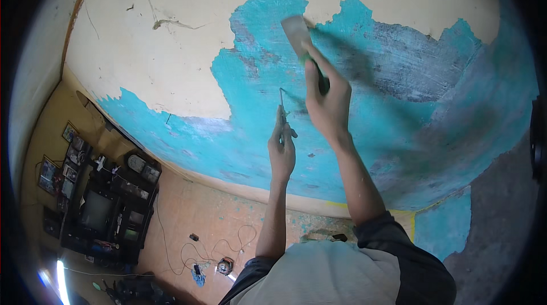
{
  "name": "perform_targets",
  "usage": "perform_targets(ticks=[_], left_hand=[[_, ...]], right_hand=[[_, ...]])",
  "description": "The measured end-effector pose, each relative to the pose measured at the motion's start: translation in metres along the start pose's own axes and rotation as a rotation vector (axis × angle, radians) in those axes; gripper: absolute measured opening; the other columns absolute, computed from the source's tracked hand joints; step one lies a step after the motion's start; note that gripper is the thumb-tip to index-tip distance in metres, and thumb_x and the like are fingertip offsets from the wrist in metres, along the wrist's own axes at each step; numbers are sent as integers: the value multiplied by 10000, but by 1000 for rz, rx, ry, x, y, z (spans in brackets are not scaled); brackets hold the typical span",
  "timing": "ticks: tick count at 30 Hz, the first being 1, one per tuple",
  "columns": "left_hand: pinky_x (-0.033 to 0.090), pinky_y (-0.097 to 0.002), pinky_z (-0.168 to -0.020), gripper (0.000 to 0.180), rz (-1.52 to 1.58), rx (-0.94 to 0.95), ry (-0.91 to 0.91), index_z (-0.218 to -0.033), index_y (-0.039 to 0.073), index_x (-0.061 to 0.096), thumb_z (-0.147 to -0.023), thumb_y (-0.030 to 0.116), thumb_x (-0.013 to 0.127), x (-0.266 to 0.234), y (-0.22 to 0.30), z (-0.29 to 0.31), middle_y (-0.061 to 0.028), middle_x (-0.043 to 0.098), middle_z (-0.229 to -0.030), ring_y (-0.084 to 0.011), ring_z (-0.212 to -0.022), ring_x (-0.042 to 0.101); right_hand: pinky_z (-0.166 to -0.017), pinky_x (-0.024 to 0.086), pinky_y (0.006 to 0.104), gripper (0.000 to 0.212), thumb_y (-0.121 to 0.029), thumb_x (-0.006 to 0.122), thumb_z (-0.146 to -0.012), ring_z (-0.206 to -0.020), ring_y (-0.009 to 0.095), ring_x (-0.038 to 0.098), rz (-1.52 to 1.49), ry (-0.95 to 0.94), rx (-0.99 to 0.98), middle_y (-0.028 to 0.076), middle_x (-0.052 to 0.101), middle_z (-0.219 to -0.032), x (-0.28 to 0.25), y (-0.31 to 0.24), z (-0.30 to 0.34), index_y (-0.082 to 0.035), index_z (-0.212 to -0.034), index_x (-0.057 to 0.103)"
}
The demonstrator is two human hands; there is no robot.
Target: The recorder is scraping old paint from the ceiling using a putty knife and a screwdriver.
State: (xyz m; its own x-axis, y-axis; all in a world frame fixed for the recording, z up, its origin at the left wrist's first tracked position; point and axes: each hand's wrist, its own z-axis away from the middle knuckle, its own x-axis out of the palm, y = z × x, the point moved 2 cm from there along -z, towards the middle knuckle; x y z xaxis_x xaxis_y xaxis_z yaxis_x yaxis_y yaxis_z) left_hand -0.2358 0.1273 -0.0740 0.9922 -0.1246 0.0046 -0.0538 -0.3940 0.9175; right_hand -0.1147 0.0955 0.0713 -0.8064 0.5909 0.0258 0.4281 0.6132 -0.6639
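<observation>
I am holding the right hand (326,103) gripped on the scraper (298,34), blade flat against the wall (171,60), left hand (282,148) pinching a thin tool (282,100).

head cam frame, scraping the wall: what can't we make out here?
- Scraper handle: head view, wrapped by the right hand.
- Thin tool in the left hand: too small to tell its kind; lower end inside the grip.
- Items on the dark shelf unit: tiny, bent by the fisheye rim.
- Wall at right: cut off by the dark rim.
</observation>
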Motion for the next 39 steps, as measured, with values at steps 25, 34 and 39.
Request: perform_targets(ticks=[25,34,39], left_hand=[[443,-267,-701,506,-47,-8,6,-1608,34,363,-1113,106,444,4,5,2,-30,555,-892,-103,-783,468],[443,-267,-691,503,-79,-27,-13,-1607,54,376,-1113,114,448,5,6,0,-33,578,-904,-98,-764,463],[344,-218,-551,505,-49,101,42,-1602,54,393,-1112,157,461,2,-5,-4,27,546,-836,-31,-636,370]], right_hand=[[-563,394,257,357,-128,555,-1078,-659,33,459,94,-93,-69,99,761,-1011,-1,-7,-12,-82,-1423,636],[-548,356,243,347,-127,550,-1077,-634,21,418,57,-88,28,41,700,-854,-6,-3,-3,-68,-1404,647],[-519,306,257,356,-145,542,-1090,-614,17,371,21,-30,2,-11,587,-764,-8,10,24,-70,-1425,633]])
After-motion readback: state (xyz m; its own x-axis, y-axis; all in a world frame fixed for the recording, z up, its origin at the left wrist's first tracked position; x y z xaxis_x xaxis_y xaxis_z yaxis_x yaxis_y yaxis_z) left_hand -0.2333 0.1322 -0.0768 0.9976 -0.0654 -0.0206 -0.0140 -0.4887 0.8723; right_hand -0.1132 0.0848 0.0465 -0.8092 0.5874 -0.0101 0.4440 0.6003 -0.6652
